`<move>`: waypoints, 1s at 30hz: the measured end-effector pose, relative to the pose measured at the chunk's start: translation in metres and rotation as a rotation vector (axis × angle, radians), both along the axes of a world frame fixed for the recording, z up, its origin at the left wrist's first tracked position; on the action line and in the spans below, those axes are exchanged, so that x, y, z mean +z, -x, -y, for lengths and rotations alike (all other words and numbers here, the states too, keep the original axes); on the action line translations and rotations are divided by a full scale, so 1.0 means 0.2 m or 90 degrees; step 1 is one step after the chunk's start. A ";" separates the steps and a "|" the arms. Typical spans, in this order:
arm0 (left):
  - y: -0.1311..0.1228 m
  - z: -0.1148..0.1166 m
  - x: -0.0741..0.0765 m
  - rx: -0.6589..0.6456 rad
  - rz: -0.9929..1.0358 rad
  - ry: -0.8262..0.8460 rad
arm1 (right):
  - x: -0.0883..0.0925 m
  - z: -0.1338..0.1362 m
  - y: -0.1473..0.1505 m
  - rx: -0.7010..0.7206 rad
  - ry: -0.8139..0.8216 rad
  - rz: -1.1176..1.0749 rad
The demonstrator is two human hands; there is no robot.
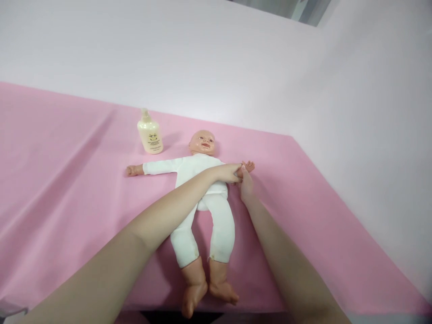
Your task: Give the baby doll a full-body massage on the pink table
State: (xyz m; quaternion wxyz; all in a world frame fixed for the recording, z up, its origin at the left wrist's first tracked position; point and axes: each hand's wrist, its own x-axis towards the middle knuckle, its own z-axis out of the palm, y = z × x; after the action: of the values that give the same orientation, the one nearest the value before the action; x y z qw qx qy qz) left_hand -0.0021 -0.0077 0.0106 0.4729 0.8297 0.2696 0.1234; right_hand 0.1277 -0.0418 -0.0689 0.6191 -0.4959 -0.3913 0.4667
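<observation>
plastic at the wrist, clasped there by left hand [231, 173] and right hand [247, 185], closed around it; part of a bald, white-suited doll [193, 168], lying face-up with arms outspread on a pink sheet [87, 189], near a cream bottle [150, 136].

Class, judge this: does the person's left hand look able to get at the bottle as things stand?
Probably yes, once the left hand leaves the doll: the bottle stands clear beyond the doll's free arm, which looks low enough to reach over.
</observation>
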 end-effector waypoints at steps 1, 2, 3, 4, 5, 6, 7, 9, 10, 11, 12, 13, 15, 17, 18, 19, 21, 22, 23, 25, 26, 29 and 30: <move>0.00 0.00 0.00 -0.001 0.001 -0.001 | 0.00 0.00 0.00 -0.006 -0.001 -0.004; 0.00 0.00 0.00 -0.002 0.003 -0.001 | 0.01 0.00 0.00 -0.010 -0.002 -0.007; 0.00 0.00 0.00 -0.002 0.005 -0.002 | 0.01 0.00 0.00 -0.012 -0.003 -0.009; 0.00 0.00 0.00 -0.002 0.007 -0.001 | 0.01 0.00 0.01 -0.014 -0.001 -0.011; 0.00 0.00 0.00 0.000 0.008 0.000 | 0.01 0.01 0.01 -0.015 0.001 -0.012; 0.00 0.01 0.00 0.002 0.009 0.001 | 0.01 0.01 0.01 -0.017 0.002 -0.013; 0.00 0.01 0.00 0.003 0.008 0.001 | 0.02 0.01 0.01 -0.016 0.005 -0.012; 0.00 0.01 0.00 0.006 0.007 0.001 | 0.02 0.01 0.01 -0.010 0.011 -0.009; 0.00 0.01 0.00 0.006 0.006 0.000 | 0.02 0.01 0.01 -0.006 0.012 -0.008; 0.00 0.01 0.00 0.006 0.005 0.000 | 0.02 0.02 0.01 -0.003 0.012 -0.006; 0.00 0.01 0.00 0.006 0.004 0.002 | 0.02 0.02 0.01 -0.002 0.012 -0.005; 0.00 0.01 0.00 0.006 0.004 0.003 | 0.02 0.02 0.01 -0.002 0.011 -0.003; 0.00 0.00 0.00 0.007 0.007 0.004 | 0.02 0.02 0.01 -0.004 0.010 0.000; 0.00 0.00 0.00 0.009 0.009 0.003 | 0.02 0.02 0.01 -0.015 0.003 0.001; 0.00 0.01 0.00 0.009 0.008 0.002 | 0.02 0.01 0.01 -0.019 -0.001 0.001; 0.00 0.01 0.00 0.009 0.008 0.002 | 0.02 0.01 0.01 -0.019 -0.003 -0.001; 0.00 0.01 0.00 0.009 0.011 0.008 | 0.01 0.01 0.01 -0.013 -0.004 -0.007; 0.00 0.01 0.00 0.010 0.013 0.013 | 0.01 0.01 0.01 -0.006 -0.002 -0.012; -0.01 0.01 0.00 0.012 0.016 0.019 | 0.01 0.01 0.01 -0.001 -0.001 -0.016; -0.01 0.01 0.00 0.016 0.018 0.027 | 0.01 0.01 0.00 -0.006 -0.004 -0.023; -0.01 0.01 0.00 0.017 0.017 0.027 | 0.00 0.01 0.00 -0.008 -0.005 -0.025; 0.00 0.01 0.00 0.010 0.011 0.021 | 0.00 0.01 0.00 -0.015 -0.009 -0.026; 0.00 0.01 0.00 0.008 0.010 0.018 | 0.00 0.01 0.00 -0.015 -0.008 -0.023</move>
State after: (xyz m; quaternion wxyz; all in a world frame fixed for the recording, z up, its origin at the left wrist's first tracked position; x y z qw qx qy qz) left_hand -0.0015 -0.0094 0.0107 0.4861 0.8202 0.2727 0.1287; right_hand 0.1279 -0.0438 -0.0694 0.6346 -0.4879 -0.3770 0.4659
